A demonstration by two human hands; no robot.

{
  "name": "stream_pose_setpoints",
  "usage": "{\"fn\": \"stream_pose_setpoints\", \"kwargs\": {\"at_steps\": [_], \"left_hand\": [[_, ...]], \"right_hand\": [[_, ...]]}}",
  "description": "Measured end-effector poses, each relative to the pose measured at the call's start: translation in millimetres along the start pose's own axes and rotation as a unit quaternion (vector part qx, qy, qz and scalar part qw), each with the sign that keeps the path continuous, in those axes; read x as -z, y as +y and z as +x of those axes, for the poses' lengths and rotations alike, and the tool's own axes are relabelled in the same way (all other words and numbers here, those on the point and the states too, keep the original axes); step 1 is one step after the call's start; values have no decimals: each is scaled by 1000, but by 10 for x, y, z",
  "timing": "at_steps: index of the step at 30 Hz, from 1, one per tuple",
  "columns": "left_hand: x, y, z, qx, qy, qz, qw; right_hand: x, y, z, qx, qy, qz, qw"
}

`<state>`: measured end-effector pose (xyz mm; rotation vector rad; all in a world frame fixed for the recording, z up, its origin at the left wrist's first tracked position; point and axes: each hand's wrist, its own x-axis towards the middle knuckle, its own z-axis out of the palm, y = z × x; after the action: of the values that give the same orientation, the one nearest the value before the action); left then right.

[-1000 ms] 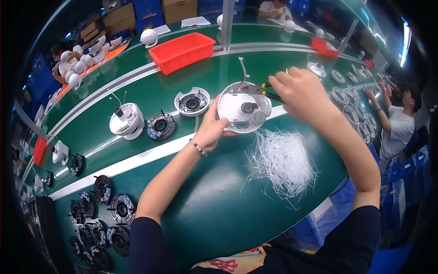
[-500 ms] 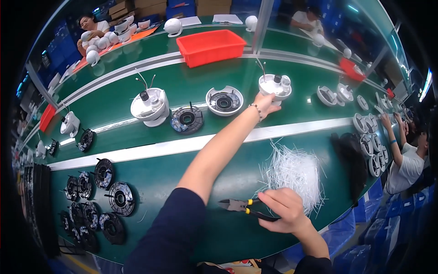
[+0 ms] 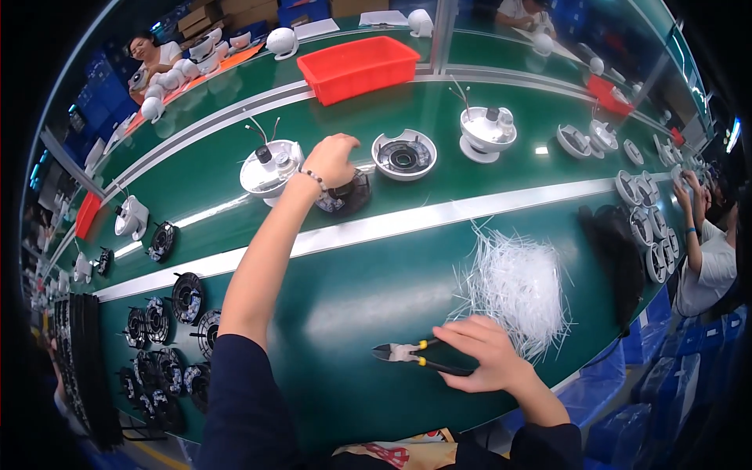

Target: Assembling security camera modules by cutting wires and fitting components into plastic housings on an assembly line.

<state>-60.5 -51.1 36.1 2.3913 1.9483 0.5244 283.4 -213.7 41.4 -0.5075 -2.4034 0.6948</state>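
Note:
My left hand [image 3: 332, 163] is bent over a black round disc with a circuit board [image 3: 348, 199], beside a white lamp-like housing [image 3: 266, 174] with wires standing up from it. The hand hides part of the disc, and its fingertips are turned away, so whether they grip it is unclear. Nearer to me, my right hand [image 3: 486, 354] is closed round the black and yellow handles of diagonal cutters [image 3: 402, 353], whose jaws point left. A white bowl-shaped shell holding a similar disc [image 3: 404, 156] lies to the right of my left hand. Farther right stands another wired white housing [image 3: 489, 133].
A heap of thin white clippings [image 3: 519, 294] lies beyond my right hand. Several black discs [image 3: 188, 298] cover the bench at left. A red bin [image 3: 359, 70] stands at the back. White shells [image 3: 641, 225] and a co-worker's arms [image 3: 691, 223] are at right.
My left hand has let go of the right-hand white housing and moved left to the black disc. The right hand still holds the cutters. The view has shifted slightly.

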Motion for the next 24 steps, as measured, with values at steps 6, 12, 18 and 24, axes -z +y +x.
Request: {"fn": "stream_pose_setpoints", "kwargs": {"at_steps": [6, 12, 18, 24], "left_hand": [[-137, 64, 58, 109, -235, 100, 961], [100, 215, -185, 12, -174, 64, 983], [431, 185, -551, -50, -280, 11, 959], [391, -54, -1119, -39, -674, 111, 729]], "right_hand": [[-387, -59, 44, 45, -101, 32, 993], [-533, -98, -40, 32, -148, 65, 986], [-652, -58, -65, 41, -162, 66, 984], [-616, 1, -18, 38, -151, 83, 984]]}}
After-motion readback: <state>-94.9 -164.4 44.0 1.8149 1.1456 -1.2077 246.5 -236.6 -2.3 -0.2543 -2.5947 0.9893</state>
